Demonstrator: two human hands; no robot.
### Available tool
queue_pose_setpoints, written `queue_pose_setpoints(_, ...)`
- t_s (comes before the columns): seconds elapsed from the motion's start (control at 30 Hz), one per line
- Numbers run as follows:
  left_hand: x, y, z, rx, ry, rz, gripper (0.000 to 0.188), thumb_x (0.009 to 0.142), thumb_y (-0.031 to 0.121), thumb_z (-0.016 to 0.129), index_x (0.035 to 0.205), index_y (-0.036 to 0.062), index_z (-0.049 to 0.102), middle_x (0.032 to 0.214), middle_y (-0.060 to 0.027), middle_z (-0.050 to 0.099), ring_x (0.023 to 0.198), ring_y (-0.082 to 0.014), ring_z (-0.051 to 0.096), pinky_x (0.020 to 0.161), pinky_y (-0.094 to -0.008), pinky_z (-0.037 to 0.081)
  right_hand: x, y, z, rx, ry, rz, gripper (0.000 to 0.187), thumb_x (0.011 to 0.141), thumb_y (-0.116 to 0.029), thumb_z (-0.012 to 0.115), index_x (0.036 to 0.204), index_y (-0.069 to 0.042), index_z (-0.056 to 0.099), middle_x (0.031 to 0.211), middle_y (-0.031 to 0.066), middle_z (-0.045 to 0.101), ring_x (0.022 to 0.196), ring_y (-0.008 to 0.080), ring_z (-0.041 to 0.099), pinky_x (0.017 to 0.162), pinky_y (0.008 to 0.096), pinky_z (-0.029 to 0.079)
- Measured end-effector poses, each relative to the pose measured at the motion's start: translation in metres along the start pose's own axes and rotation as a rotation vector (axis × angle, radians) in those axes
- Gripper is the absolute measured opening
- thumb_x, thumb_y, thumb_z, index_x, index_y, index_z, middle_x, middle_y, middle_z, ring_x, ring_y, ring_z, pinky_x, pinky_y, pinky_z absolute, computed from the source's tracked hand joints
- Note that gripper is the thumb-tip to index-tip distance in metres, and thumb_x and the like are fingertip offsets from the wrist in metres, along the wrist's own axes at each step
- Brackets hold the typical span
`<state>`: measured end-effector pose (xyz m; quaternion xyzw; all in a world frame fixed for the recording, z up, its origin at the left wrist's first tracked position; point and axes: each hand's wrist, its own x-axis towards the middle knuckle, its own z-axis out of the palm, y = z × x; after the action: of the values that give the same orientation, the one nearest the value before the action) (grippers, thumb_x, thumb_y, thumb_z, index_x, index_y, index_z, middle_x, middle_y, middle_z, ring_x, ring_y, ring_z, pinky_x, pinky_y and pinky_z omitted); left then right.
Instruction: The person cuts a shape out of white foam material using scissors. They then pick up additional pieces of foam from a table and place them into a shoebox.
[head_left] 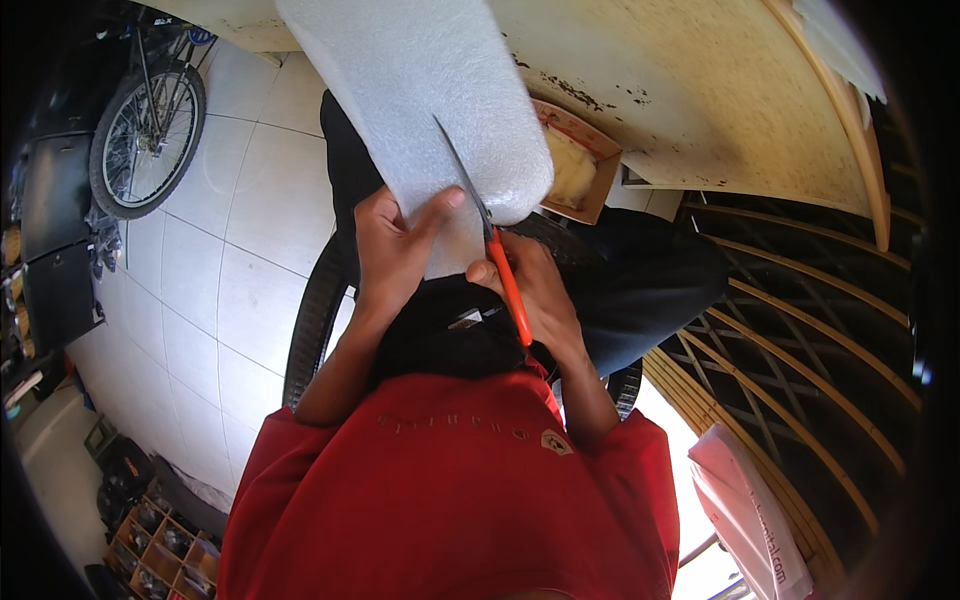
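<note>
A long white sheet of thin foam or bubble wrap (430,90) stretches away from my lap toward the far edge of the view. Its near left edge is pinched in my left hand (395,245), with the thumb lying on top. My right hand (540,290) is closed round the orange-handled scissors (508,285). Their dark, pointed blade lies over the foam, aimed away and slightly left. Whether the second blade is under the sheet, I cannot tell. Both hands are close together above my lap, the left a little farther forward.
An open cardboard box (590,165) with something pale yellow inside sits under a cream board (680,90). At the left a bicycle wheel (150,140) stands on the tiled floor (250,210). Slatted racks (800,330) and a pink-white bag (745,510) are to my right; a divided wooden box (165,550) is lower left.
</note>
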<state>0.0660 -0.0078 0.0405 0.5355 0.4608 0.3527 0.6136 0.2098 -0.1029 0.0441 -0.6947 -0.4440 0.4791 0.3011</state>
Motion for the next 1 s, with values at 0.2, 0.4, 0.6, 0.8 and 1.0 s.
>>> queue_pose_setpoints(0.2, -0.009, 0.004, -0.004, -0.031, -0.086, -0.087, 0.023, 0.088, 0.016, 0.073, 0.095, -0.005, 0.066, 0.086, -0.0072, 0.069, 0.08, -0.0081, 0.061, 0.069, -0.0226, 0.047, 0.007, -0.007, -0.002, 0.056, 0.019, 0.019, 0.068, 0.075, -0.062, 0.069, 0.076, 0.005, 0.058, 0.066, 0.0228, 0.056, 0.072, 0.0442, 0.057, 0.07, 0.0472, 0.043)
queue_pose_setpoints(0.4, 0.009, 0.018, 0.003, -0.081, 0.254, 0.074, 0.026, 0.092, 0.02, 0.068, 0.094, -0.0059, 0.065, 0.082, -0.0066, 0.066, 0.076, -0.0076, 0.056, 0.066, -0.0233, 0.044, 0.0, -0.007, -0.001, -0.142, 0.066, 0.064, 0.071, 0.068, -0.064, 0.075, 0.073, 0.004, 0.059, 0.065, 0.021, 0.057, 0.073, 0.0428, 0.058, 0.071, 0.0479, 0.044)
queue_pose_setpoints(0.6, 0.018, -0.003, 0.005, 0.035, 0.31, 0.115, 0.029, 0.094, 0.023, 0.065, 0.093, -0.0063, 0.064, 0.077, -0.0064, 0.063, 0.072, -0.0077, 0.054, 0.066, -0.0247, 0.043, -0.006, -0.016, -0.007, -0.161, -0.054, 0.114, 0.07, 0.068, -0.064, 0.075, 0.066, 0.003, 0.058, 0.066, 0.0208, 0.058, 0.074, 0.0432, 0.058, 0.072, 0.0482, 0.044)
queue_pose_setpoints(0.8, 0.019, -0.008, 0.013, 0.058, 0.271, 0.142, 0.03, 0.095, 0.022, 0.062, 0.096, -0.0083, 0.061, 0.081, -0.0091, 0.065, 0.073, -0.0118, 0.057, 0.068, -0.0281, 0.046, -0.004, 0.003, 0.004, -0.063, 0.022, 0.009, 0.079, 0.071, -0.071, 0.068, 0.072, 0.007, 0.054, 0.059, 0.0119, 0.045, 0.056, 0.0248, 0.044, 0.058, 0.0401, 0.039)
queue_pose_setpoints(1.0, 0.002, -0.007, 0.018, 0.095, 0.129, 0.095, 0.031, 0.095, 0.022, 0.061, 0.095, -0.0087, 0.061, 0.078, -0.0088, 0.065, 0.071, -0.0111, 0.057, 0.067, -0.0286, 0.046, 0.01, 0.002, 0.001, -0.007, 0.034, 0.057, 0.082, 0.071, -0.073, 0.067, 0.086, 0.007, 0.057, 0.068, 0.0126, 0.052, 0.068, 0.029, 0.051, 0.066, 0.041, 0.042)
